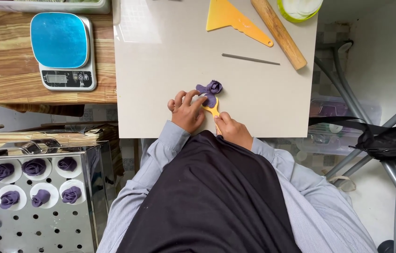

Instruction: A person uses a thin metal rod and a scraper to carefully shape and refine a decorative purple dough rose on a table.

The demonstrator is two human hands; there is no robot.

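Head view: the left hand rests with fingers spread open, their tips pressing the purple dough flower that lies on the bench. The right hand has its fingers closed around a yellow tool, whose tip sits under the dough just beside the left fingertips. Beyond the fingers lie a thin metal rod, a yellow scraper and a wooden rolling pin.

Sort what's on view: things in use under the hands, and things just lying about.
In use: left hand, right hand, purple dough flower, small yellow tool.

Lying about: kitchen scale, yellow scraper, rolling pin, thin metal rod.

Kitchen: scale, rolling pin.
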